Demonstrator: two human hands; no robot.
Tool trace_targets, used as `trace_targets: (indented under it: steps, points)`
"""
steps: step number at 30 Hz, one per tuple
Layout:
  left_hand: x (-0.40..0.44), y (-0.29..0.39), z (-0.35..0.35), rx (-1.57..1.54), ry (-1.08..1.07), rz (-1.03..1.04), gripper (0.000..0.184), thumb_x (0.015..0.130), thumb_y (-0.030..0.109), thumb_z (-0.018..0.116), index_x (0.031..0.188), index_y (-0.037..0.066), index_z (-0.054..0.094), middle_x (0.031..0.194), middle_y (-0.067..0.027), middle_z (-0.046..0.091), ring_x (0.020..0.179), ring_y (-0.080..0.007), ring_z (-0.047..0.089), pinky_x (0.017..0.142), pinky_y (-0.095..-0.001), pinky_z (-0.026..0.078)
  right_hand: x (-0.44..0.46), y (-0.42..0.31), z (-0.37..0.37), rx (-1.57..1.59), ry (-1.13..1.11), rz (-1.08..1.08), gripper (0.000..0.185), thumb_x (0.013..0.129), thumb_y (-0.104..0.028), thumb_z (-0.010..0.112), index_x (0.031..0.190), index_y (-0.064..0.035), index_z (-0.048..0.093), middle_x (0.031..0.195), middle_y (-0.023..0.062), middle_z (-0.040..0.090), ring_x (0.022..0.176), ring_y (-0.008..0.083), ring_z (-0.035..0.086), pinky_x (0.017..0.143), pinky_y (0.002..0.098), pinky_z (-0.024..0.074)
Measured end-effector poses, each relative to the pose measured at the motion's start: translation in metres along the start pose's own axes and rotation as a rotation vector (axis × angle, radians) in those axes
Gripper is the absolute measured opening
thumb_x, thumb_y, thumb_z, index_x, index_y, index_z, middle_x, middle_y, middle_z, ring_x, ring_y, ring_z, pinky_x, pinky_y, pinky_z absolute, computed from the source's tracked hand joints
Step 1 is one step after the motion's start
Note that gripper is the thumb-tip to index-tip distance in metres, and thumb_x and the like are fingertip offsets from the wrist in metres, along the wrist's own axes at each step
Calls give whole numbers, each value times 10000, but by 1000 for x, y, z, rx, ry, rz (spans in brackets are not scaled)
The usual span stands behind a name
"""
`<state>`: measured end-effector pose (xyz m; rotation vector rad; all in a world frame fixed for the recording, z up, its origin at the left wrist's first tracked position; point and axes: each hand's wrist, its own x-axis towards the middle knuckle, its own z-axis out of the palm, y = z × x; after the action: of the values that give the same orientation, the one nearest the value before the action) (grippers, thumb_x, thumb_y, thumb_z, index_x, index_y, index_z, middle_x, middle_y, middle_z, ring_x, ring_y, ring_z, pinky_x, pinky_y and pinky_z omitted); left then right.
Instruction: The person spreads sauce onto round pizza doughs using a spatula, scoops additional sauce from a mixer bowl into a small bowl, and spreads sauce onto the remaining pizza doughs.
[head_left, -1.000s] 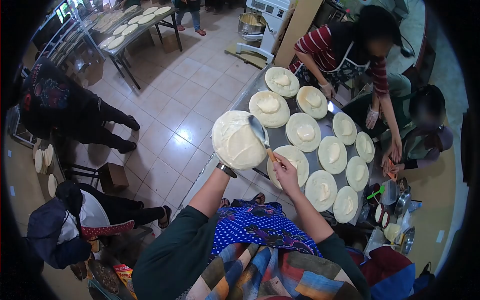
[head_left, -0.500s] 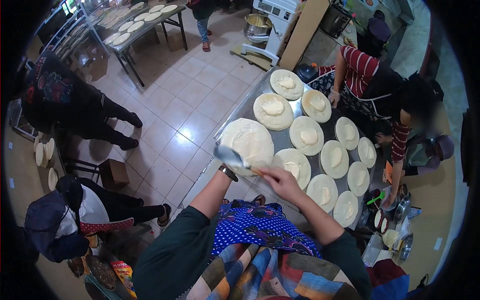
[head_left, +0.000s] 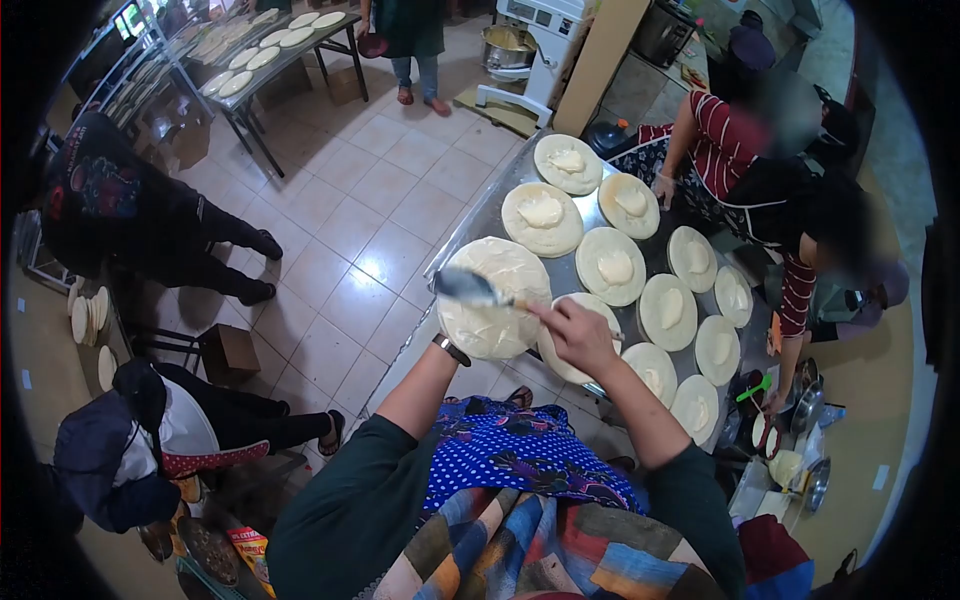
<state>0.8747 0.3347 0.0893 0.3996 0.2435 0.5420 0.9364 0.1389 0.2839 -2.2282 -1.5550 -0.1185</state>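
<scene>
My left hand [head_left: 450, 347] is mostly hidden under a pale round cake layer [head_left: 492, 336], holding it up at the table's near left edge. Only the wrist, with a dark watch, shows clearly. White cream is spread across the top of this round. My right hand [head_left: 583, 338] is closed around the handle of a metal spatula [head_left: 466, 287]. The blurred blade lies over the left part of the cream. Just right of the held round, and partly behind my right hand, lies another pale round [head_left: 562, 355].
Several rounds with cream dollops, such as one round [head_left: 611, 266], cover the metal table [head_left: 480, 215]. A person in a striped top [head_left: 722, 125] stands at its far right side. Bowls [head_left: 806, 410] stand at the right. A mixer [head_left: 540, 60] is behind.
The spatula and my right hand have moved slightly right and up across the round. The cream looks more spread out, with ridges. A person in the background has stepped into view.
</scene>
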Motion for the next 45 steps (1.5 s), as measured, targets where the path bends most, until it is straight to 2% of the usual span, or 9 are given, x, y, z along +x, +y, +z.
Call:
trace_targets:
  steps: [7,13,15,19,26,33,39,43,45]
  points:
    - [-1,8,-12,-75,15,-64,624,956,567,345,1394,129,424,1418,-125,460,1279,-324,458,1078,-540,355,-29,28,-3,64,85,479,272,896,-118,566,1150,-127,663,889,112,643,747,295,632,666,367,514]
    - [15,10,-17,-150,25,-128,614,960,557,345,1391,129,427,1418,-124,460,1281,-324,456,1080,-540,352,-139,-18,20,462,68,781,267,902,-133,586,1154,-104,666,943,142,668,710,218,623,663,320,495]
    - [20,5,-18,-168,24,-170,610,961,554,345,1390,129,428,1419,-123,459,1282,-324,455,1081,-540,350,-163,-40,16,503,-93,804,290,913,-40,573,1196,-25,637,882,45,650,730,60,545,663,211,458]
    - [40,-6,-21,-286,47,-287,605,968,543,330,1405,130,403,1426,-98,455,1303,-329,433,1067,-535,375,-209,-59,34,715,109,1035,296,889,-53,613,1182,-62,652,991,89,689,768,112,612,706,256,500]
    - [-32,10,-3,-232,481,-386,815,918,681,281,1503,121,190,1552,-133,215,1420,-347,218,1141,-556,180,-248,-71,13,642,274,1259,296,906,-18,583,1198,-11,631,1012,79,682,837,97,618,752,237,498]
    - [-119,-44,-5,48,508,-878,950,865,755,319,1525,121,64,1580,-169,76,1457,-329,103,1136,-598,26,-269,-38,19,648,421,1127,302,902,-7,585,1201,17,620,1036,78,682,859,88,615,762,225,487]
    - [-120,-107,45,33,362,-884,997,840,786,321,1502,66,127,1551,-217,144,1433,-364,169,1133,-606,13,-284,-19,-9,603,399,1067,298,915,-36,583,1208,2,621,953,47,670,793,71,575,717,213,466]
    - [-99,-130,43,-90,443,-780,862,911,709,272,1373,-12,365,1389,-268,386,1271,-396,421,1086,-558,303,-315,-15,-22,667,467,1087,308,924,-46,578,1229,-12,613,867,19,638,712,46,535,637,188,441]
    - [-83,-150,41,-152,411,-755,758,924,698,259,1203,46,530,1147,-173,558,1078,-336,539,966,-481,448,-323,-18,-32,752,468,1126,324,931,-54,572,1253,-21,599,797,-7,589,633,21,474,555,167,391]
